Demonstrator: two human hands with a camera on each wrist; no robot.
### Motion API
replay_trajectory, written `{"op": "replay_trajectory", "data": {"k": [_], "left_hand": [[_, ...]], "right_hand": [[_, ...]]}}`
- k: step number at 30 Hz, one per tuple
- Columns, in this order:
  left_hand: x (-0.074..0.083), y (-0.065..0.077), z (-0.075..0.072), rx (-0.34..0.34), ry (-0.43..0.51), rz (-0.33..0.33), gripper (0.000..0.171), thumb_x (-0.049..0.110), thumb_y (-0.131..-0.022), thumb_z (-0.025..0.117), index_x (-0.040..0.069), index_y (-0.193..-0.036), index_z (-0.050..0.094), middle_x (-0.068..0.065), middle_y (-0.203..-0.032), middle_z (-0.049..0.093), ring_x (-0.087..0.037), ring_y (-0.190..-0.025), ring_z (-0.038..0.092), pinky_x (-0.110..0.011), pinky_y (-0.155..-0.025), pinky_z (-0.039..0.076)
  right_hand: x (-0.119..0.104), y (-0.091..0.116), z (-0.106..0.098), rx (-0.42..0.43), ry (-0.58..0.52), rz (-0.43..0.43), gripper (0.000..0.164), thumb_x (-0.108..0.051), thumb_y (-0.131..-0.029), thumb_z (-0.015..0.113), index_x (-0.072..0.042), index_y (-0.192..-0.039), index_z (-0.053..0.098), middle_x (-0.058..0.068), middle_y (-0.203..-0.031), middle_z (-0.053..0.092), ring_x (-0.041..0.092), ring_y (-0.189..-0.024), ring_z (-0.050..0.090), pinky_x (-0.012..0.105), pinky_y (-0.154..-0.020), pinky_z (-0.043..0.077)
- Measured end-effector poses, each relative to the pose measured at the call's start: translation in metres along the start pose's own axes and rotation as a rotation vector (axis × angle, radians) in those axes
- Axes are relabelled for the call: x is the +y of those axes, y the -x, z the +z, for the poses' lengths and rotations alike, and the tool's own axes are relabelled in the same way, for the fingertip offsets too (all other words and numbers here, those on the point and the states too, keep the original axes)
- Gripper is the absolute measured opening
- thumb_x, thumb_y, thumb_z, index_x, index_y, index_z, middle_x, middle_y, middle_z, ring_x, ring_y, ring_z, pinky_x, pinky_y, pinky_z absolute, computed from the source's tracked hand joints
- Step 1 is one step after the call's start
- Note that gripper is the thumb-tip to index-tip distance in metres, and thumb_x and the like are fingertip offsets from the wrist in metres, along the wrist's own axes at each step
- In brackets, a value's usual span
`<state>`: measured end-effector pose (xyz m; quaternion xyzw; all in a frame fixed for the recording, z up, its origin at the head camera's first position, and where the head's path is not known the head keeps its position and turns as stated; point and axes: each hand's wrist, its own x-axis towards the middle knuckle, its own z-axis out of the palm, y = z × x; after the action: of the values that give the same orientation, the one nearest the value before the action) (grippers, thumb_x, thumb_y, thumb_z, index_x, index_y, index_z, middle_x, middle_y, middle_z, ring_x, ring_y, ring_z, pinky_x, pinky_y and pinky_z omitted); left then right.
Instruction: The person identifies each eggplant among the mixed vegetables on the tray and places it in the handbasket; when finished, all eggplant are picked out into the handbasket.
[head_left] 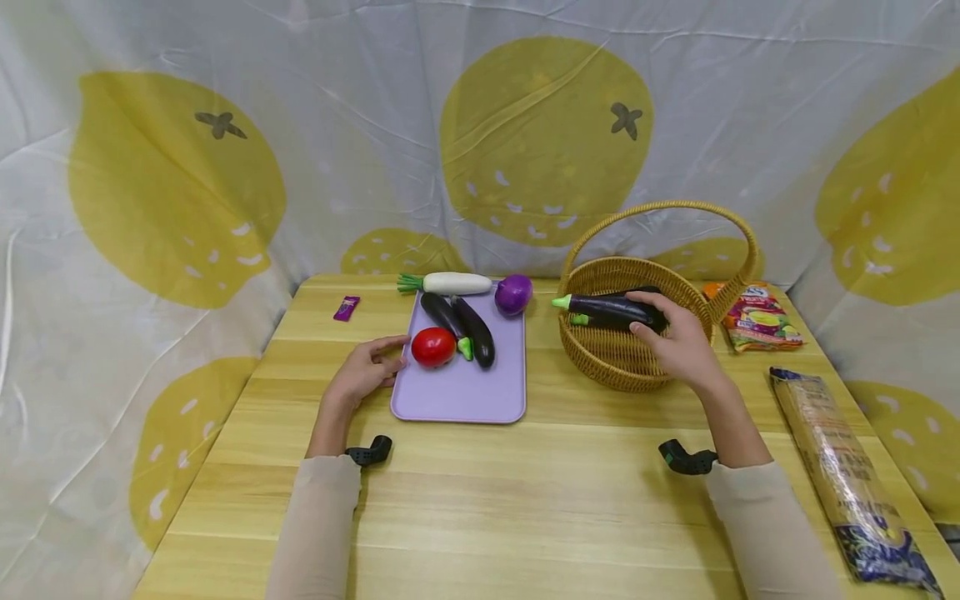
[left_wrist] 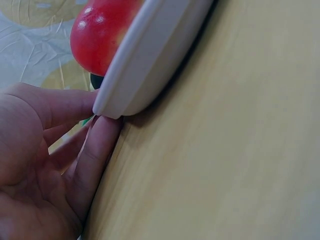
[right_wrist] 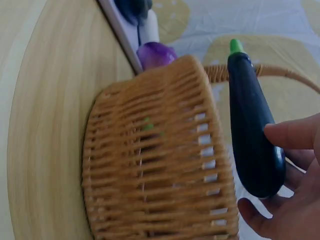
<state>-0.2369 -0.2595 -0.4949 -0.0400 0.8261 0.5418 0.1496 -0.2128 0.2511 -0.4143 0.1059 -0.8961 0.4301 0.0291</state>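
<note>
My right hand (head_left: 678, 342) holds a dark eggplant (head_left: 600, 307) with a green stem over the wicker basket (head_left: 600, 371). In the right wrist view the held eggplant (right_wrist: 250, 125) stands above the basket's rim, thumb on one side and fingers on the other. Beneath it, another eggplant (head_left: 611, 323) lies inside the basket, partly hidden. On the left, my left hand (head_left: 362, 372) pinches the left edge of a lilac tray (head_left: 457, 404), one fingertip at the rim's top and another below. The tray bears a red tomato (head_left: 433, 347) and two eggplants (head_left: 474, 333).
A white radish (head_left: 457, 283) and a purple onion (head_left: 513, 294) lie along the tray's back edge. Left of them is a small purple packet (head_left: 347, 308). Right of the basket, whose tall handle arches up, lie a colourful snack bag (head_left: 761, 321) and a long clear package (head_left: 840, 467).
</note>
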Motion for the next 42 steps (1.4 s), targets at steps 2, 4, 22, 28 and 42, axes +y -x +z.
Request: {"op": "replay_trajectory", "data": {"k": [2, 4, 22, 28, 42], "left_hand": [[0.001, 0.000, 0.000, 0.004, -0.001, -0.003, 0.045, 0.018, -0.100, 0.068, 0.025, -0.145, 0.060, -0.014, -0.125, 0.061, -0.025, -0.100, 0.060, -0.027, -0.079, 0.061], [0.001, 0.000, 0.000, 0.002, -0.005, -0.001, 0.045, 0.019, -0.101, 0.067, 0.025, -0.145, 0.060, -0.014, -0.129, 0.060, -0.026, -0.103, 0.059, -0.027, -0.080, 0.061], [0.008, 0.005, 0.000, -0.011, -0.003, -0.006, 0.047, 0.016, -0.102, 0.066, 0.021, -0.148, 0.057, -0.018, -0.129, 0.058, -0.025, -0.100, 0.059, -0.025, -0.079, 0.061], [0.026, 0.016, 0.001, -0.024, 0.000, -0.015, 0.048, 0.010, -0.102, 0.063, 0.014, -0.149, 0.056, -0.021, -0.125, 0.058, -0.027, -0.098, 0.057, -0.027, -0.079, 0.061], [0.014, 0.008, 0.000, -0.019, 0.004, -0.011, 0.049, 0.011, -0.102, 0.064, 0.016, -0.150, 0.055, -0.019, -0.124, 0.058, -0.025, -0.097, 0.056, -0.026, -0.077, 0.061]], "right_hand": [[0.006, 0.000, -0.004, -0.001, 0.018, 0.014, 0.048, -0.023, -0.107, 0.056, -0.018, -0.154, 0.047, 0.024, -0.138, 0.060, 0.026, -0.069, 0.055, 0.036, -0.071, 0.048], [0.010, 0.000, -0.007, -0.009, 0.023, 0.037, 0.049, -0.022, -0.108, 0.056, -0.017, -0.155, 0.046, 0.026, -0.143, 0.056, 0.037, -0.082, 0.063, 0.047, -0.081, 0.052], [0.032, -0.024, -0.005, -0.239, 0.215, 0.068, 0.049, -0.009, -0.106, 0.052, -0.003, -0.154, 0.041, 0.029, -0.157, 0.040, 0.052, -0.144, 0.036, 0.069, -0.114, 0.033], [0.034, -0.025, -0.006, -0.255, 0.235, 0.071, 0.050, -0.006, -0.103, 0.054, 0.000, -0.152, 0.043, 0.031, -0.155, 0.042, 0.054, -0.142, 0.036, 0.070, -0.113, 0.033], [0.037, -0.026, -0.003, -0.219, 0.275, 0.088, 0.047, -0.007, -0.099, 0.063, 0.000, -0.145, 0.051, 0.031, -0.149, 0.047, 0.053, -0.141, 0.038, 0.069, -0.113, 0.034]]}}
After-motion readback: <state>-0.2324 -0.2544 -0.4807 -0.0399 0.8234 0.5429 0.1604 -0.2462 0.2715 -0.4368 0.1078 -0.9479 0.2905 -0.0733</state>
